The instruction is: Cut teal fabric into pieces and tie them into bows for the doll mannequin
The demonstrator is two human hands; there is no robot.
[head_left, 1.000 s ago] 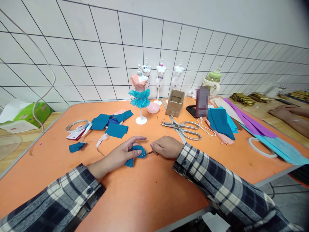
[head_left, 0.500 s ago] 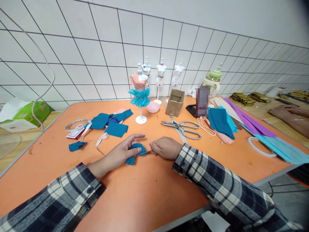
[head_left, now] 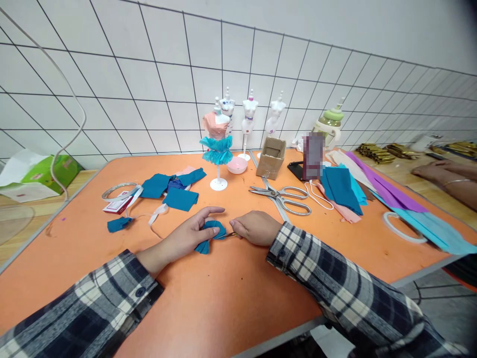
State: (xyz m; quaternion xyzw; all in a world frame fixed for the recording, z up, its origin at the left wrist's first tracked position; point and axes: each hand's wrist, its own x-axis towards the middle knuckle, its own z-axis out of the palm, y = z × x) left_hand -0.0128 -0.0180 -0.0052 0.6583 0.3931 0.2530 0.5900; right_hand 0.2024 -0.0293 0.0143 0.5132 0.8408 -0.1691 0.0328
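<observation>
My left hand (head_left: 188, 232) pinches a piece of teal crepe paper (head_left: 215, 229) just above the orange table, its thumb over the paper and its index finger stretched out above. A narrower strip of the paper hangs below the thumb. My right hand (head_left: 257, 227) is closed around a small pointed metal tool (head_left: 231, 234), mostly covered by the fingers, so its exact kind is hard to make out. Its thin tip meets the right edge of the paper. Large silver scissors (head_left: 292, 199) lie just beyond my right hand.
Behind my hands stands a small dress form (head_left: 217, 151) in pink and turquoise paper, near a pink bowl (head_left: 237, 165) and a cardboard box (head_left: 271, 158). Teal paper pieces (head_left: 181, 199) lie left. Coloured paper sheets (head_left: 395, 199) lie right, beyond which another person's arm (head_left: 447, 176) rests.
The view has shifted very slightly. My hands keep nearly the same grip on the teal paper and the pointed tool; the other person's hand at far right has moved a little.
</observation>
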